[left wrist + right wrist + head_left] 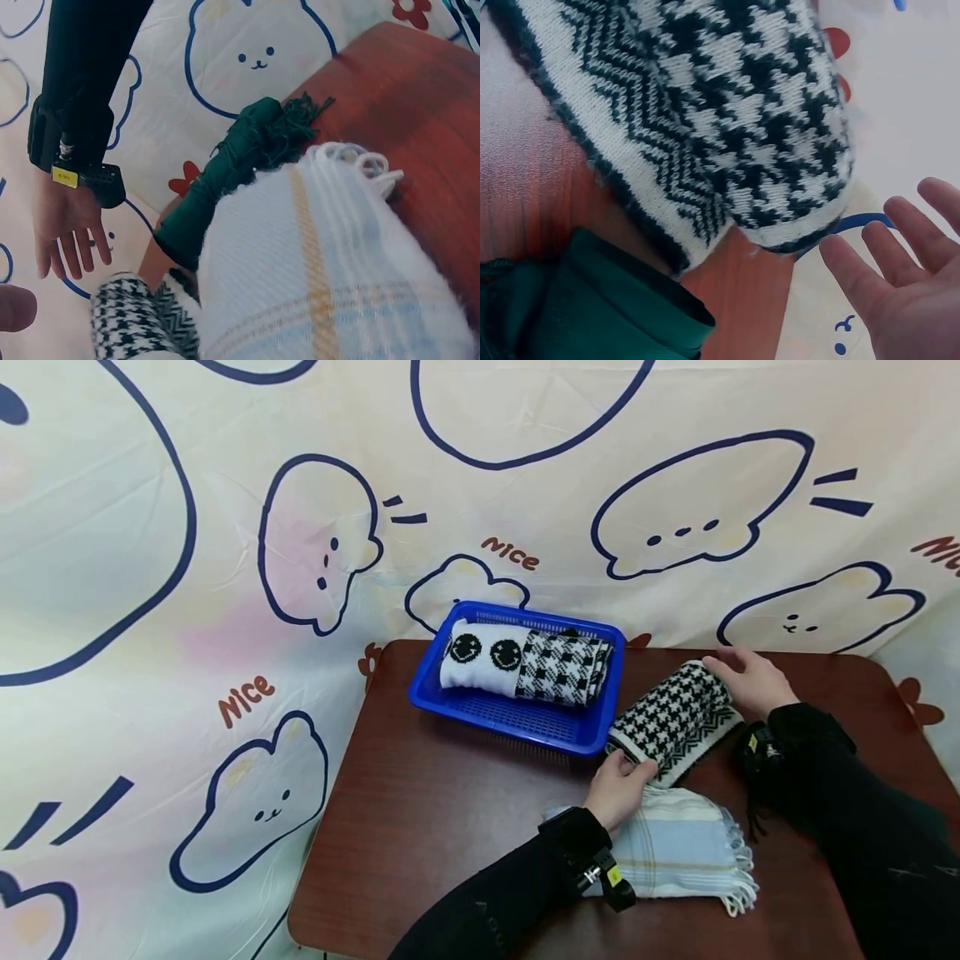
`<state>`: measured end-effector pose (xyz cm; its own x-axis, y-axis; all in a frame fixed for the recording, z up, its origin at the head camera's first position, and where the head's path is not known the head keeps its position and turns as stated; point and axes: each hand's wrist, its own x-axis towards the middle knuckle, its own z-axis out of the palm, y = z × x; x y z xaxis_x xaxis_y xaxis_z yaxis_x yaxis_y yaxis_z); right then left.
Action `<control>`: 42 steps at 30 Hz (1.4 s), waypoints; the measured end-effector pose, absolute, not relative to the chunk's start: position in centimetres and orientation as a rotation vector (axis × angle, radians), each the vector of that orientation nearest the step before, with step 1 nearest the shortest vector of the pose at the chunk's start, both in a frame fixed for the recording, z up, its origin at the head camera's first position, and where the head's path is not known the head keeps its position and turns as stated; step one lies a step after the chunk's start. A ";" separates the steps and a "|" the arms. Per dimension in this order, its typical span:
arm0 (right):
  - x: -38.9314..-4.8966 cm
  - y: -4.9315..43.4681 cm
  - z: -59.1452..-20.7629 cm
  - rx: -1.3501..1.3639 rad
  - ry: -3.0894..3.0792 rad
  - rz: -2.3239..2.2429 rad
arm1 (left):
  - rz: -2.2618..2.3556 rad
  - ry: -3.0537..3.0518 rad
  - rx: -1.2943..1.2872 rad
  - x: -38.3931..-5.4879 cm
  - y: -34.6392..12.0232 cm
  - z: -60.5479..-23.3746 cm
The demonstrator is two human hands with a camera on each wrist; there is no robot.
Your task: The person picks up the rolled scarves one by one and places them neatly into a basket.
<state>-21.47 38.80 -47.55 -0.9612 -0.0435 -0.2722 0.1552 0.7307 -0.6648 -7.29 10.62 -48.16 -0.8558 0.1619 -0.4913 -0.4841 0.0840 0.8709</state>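
Observation:
A black-and-white houndstooth knit scarf (671, 714), rolled up with a zigzag-patterned flap at one side, lies on the table right of the basket. My right hand (753, 681) is at its far end; in the right wrist view the fingers (881, 262) are spread and relaxed beside the roll. At the near end is my left hand (618, 789), thumb and fingertips right at the roll's edge. In the left wrist view only a fingertip (15, 307) of that hand shows. Under my left wrist lies a folded pale blue and white fringed scarf (675, 843).
A blue plastic basket (495, 720) stands at the table's back edge, holding a rolled white and black-checked scarf (525, 662) with smiley faces. A dark green fringed scarf (217, 187) lies at the right, mostly behind my right arm in the head view. A printed cloth (225, 568) hangs behind the table.

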 end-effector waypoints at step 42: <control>-22.5 39.8 -53.0 0.218 2.531 -1.104 | 1.991 1.720 -0.910 -10.6 15.2 -51.8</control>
